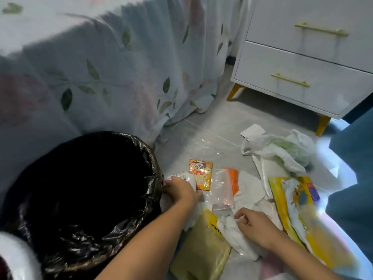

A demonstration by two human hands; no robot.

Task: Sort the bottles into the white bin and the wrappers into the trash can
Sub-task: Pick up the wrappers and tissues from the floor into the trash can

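Note:
A trash can (60, 257) lined with a black bag stands at the left on the floor. Wrappers lie spread to its right: an orange panda packet (200, 172), a clear zip bag (221, 188), an orange wrapper (234, 179), a yellow-green pouch (203, 245), a large yellow pack (298, 215) and white crumpled tissues (234, 235). My left hand (179, 188) grips a white wrapper (190, 179) beside the can's rim. My right hand (256, 223) rests on the white tissues with its fingers curled around them. No bottle shows.
A bed with a leaf-print sheet (101, 67) hangs down behind the can. A white nightstand (302, 67) with gold handles stands at the back right. A white plastic bag (282, 150) and a paper slip (253, 131) lie on the grey floor.

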